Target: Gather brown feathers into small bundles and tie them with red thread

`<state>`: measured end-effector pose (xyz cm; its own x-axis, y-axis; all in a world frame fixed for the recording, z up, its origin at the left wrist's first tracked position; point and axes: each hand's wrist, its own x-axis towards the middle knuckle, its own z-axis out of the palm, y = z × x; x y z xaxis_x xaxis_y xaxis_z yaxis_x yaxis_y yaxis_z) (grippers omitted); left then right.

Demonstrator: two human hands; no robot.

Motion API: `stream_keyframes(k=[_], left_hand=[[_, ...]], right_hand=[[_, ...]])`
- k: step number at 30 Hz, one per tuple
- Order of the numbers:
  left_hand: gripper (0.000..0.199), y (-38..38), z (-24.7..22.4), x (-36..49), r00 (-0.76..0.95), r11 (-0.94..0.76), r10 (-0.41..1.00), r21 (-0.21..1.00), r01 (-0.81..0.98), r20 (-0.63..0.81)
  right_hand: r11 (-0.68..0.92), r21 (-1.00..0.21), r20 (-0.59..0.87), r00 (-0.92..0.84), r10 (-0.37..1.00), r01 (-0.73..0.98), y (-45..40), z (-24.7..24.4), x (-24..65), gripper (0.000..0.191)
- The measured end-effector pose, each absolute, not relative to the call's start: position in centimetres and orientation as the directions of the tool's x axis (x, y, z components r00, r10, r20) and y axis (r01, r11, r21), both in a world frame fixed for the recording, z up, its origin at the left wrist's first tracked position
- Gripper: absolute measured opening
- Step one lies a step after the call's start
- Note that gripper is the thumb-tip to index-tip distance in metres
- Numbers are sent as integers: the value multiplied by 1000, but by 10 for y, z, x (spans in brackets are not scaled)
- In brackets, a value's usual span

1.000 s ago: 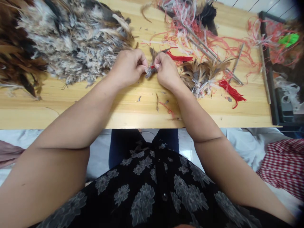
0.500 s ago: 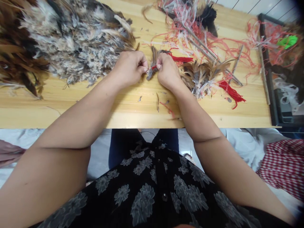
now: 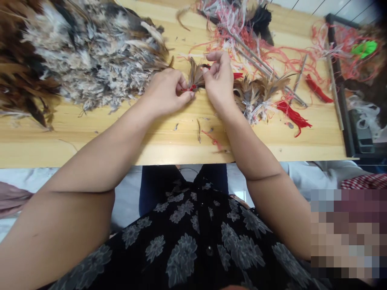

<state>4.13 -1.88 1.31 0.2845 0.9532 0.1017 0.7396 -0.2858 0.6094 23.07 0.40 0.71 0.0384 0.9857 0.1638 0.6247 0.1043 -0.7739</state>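
Note:
My left hand (image 3: 171,86) pinches a small bunch of brown and grey feathers (image 3: 193,72) between thumb and fingers. Red yarn (image 3: 192,87) is bound round the base of that bunch. Just right of it, my right hand (image 3: 221,74) is raised with thumb and forefinger close together and the other fingers loosely curled. A speck of red at its thumb tip looks like the yarn, though the grip is partly hidden. Behind this hand, the end of a red yarn bundle (image 3: 238,75) shows. Close to my right wrist lie tied feather bunches (image 3: 250,98).
A large feather pile (image 3: 99,56) covers the left of the wooden table (image 3: 169,149). Pink and white strings (image 3: 236,28) tangle near thin sticks (image 3: 256,58) at the back. Red yarn bundles (image 3: 293,117) lie rightward, beside a dark-framed box (image 3: 340,88). A pixelated patch hides the lower right.
My right hand has lifted away from the feather bunch and its fingers have loosened. My left hand has shifted slightly right. Another red yarn bundle now lies near the box.

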Motion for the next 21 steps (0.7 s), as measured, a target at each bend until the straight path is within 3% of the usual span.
stream_keyframes(k=[3, 7, 11, 13, 17, 21], left_hand=[[16, -16, 10, 42, 267, -238, 963, 602, 762, 42], [7, -18, 13, 37, 161, -166, 985, 605, 779, 63], [28, -15, 15, 27, 73, -140, 989, 698, 702, 125], [35, -9, 14, 22, 32, -139, 987, 757, 638, 155], [55, -4, 21, 16, -64, -213, 958, 848, 486, 278], [65, -22, 47, 26, 205, -322, 945, 842, 432, 256]], right_hand=[[120, -723, 237, 82, 968, 681, -2, 12, 230, 40], [235, -549, 397, 3, 918, 802, -17, 23, 228, 49], [344, -325, 440, -181, 880, 881, -27, 24, 225, 50], [307, -268, 461, -158, 873, 913, -28, 20, 222, 54], [229, -273, 396, -108, 912, 934, -26, 17, 215, 54], [172, -340, 245, -89, 965, 925, -30, 24, 207, 53]])
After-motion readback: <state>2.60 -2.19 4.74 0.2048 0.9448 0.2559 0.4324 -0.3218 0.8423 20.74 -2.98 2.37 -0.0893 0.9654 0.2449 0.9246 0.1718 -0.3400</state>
